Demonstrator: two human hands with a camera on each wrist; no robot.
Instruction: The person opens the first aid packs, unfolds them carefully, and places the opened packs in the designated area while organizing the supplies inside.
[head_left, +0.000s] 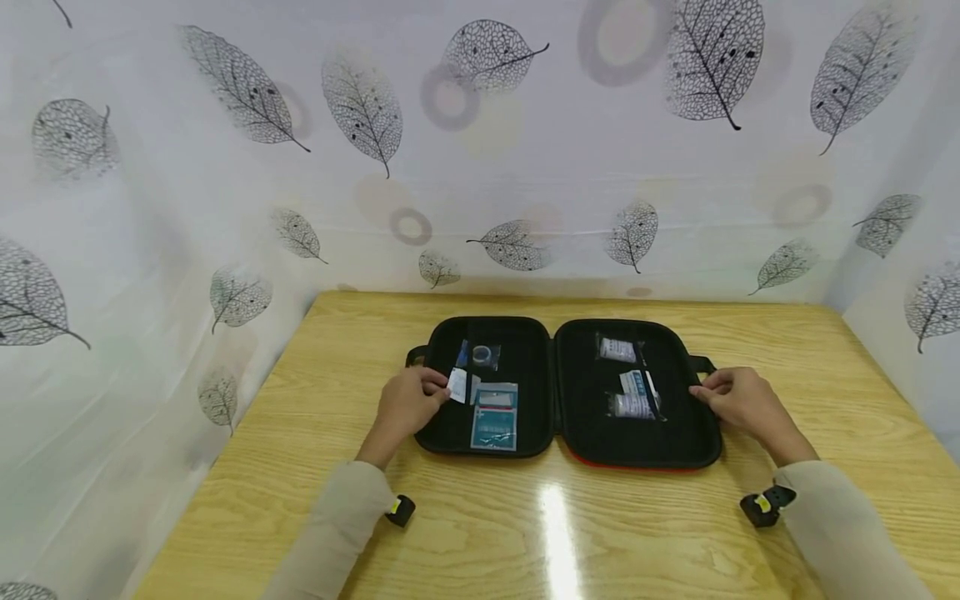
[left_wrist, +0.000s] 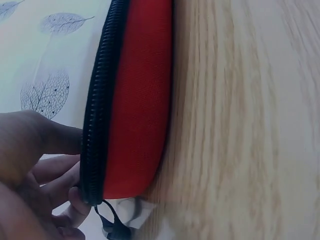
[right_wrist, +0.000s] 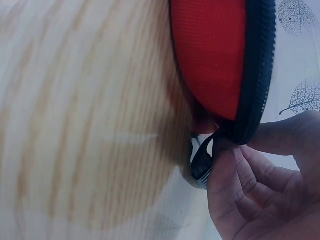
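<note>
A zippered case (head_left: 557,392), black inside and red outside, lies unfolded on the table with both halves facing up. At its left rim my left hand (head_left: 408,404) grips the edge, thumb reaching inside beside a white packet (head_left: 458,385). The left wrist view shows that hand (left_wrist: 37,175) at the black zipper (left_wrist: 95,110), the red shell (left_wrist: 140,100) beyond. On the opposite side my right hand (head_left: 742,404) pinches the right rim. In the right wrist view its thumb and fingers (right_wrist: 225,175) meet at the zipper's corner, next to a black loop (right_wrist: 202,160).
The left half holds a teal packet (head_left: 495,425) and a clear bag with a roll (head_left: 482,356). Wrapped white rolls (head_left: 618,349) and a folded packet lie under straps in the right half. Carry handles (head_left: 702,364) stick out sideways. Leaf-patterned curtain (head_left: 525,167) borders the wooden table (head_left: 480,533).
</note>
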